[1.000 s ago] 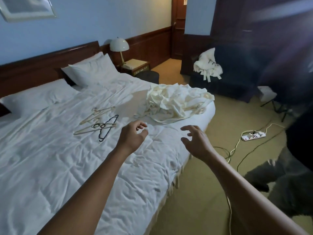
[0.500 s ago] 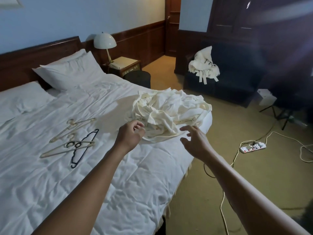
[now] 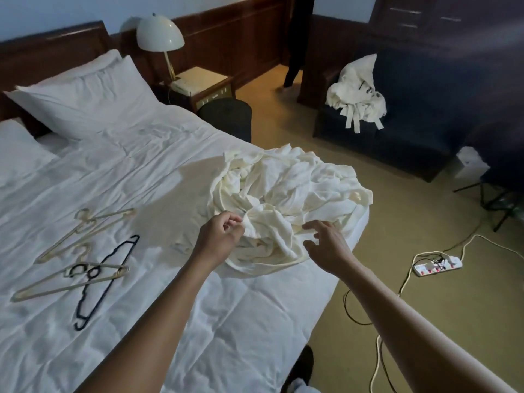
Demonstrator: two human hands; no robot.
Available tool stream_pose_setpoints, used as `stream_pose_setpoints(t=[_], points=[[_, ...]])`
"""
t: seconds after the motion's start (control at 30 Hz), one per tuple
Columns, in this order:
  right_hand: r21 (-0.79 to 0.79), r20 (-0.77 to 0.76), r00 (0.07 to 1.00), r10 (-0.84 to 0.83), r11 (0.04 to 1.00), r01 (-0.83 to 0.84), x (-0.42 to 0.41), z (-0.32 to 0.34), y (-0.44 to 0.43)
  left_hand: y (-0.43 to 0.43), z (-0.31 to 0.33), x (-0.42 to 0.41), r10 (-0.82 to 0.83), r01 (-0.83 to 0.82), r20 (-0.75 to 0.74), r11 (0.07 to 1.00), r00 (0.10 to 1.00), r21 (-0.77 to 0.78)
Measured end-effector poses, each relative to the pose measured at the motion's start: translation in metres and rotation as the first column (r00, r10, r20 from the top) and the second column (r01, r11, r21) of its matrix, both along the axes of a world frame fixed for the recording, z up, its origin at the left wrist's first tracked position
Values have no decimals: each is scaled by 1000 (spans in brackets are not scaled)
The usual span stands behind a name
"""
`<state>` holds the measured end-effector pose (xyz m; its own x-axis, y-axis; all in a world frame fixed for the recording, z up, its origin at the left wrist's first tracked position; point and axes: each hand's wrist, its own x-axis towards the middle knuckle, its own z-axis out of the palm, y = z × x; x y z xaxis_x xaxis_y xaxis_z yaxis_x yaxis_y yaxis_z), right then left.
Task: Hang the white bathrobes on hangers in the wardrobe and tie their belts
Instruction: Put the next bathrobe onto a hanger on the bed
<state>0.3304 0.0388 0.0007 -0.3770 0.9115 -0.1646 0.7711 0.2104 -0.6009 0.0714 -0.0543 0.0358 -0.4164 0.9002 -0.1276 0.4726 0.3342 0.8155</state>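
Observation:
A crumpled cream-white bathrobe (image 3: 292,194) lies in a heap on the right side of the white bed (image 3: 141,171), near its edge. My left hand (image 3: 221,239) has its fingers loosely curled, fingertips at a fold on the heap's left side; no grip shows. With spread fingers, my right hand (image 3: 326,245) hovers over the heap's near right part. Two cream hangers (image 3: 85,231) (image 3: 71,283) and a black hanger (image 3: 105,279) lie on the bed to the left. A second white bathrobe (image 3: 354,95) with dangling belts is draped on a dark sofa (image 3: 397,137).
A lamp (image 3: 160,32) stands on a nightstand (image 3: 204,83), with a dark round stool (image 3: 226,117) beside the bed. A power strip (image 3: 438,266) and cables lie on the carpet at right. A dark wooden cabinet (image 3: 419,15) stands behind the sofa.
I have moved closer to the bed. Both hands have advanced from the bare sheet to the robe heap, the left now at its fold, the right above it.

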Motion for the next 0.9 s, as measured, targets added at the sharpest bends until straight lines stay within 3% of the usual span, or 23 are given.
stream_pose_setpoints(t=[0.13, 0.4, 0.67, 0.8, 0.9], points=[[-35, 86, 991, 98, 995, -95, -30, -33, 65, 46, -24, -11, 70, -69, 1, 997, 998, -42], [-256, 182, 944, 275, 940, -225, -100, -123, 176, 116, -93, -24, 283, -267, 35, 933, 958, -240], [-369, 293, 866, 406, 883, -290, -135, -230, 220, 138, -166, -18, 402, -350, 66, 858, 913, -375], [-329, 239, 885, 400, 891, -314, -132, -258, 212, 121, -186, -13, 450, -383, 78, 827, 889, -411], [-388, 157, 916, 369, 876, -286, -131, -246, 202, 102, -190, -10, 488, -400, 99, 800, 867, -447]])
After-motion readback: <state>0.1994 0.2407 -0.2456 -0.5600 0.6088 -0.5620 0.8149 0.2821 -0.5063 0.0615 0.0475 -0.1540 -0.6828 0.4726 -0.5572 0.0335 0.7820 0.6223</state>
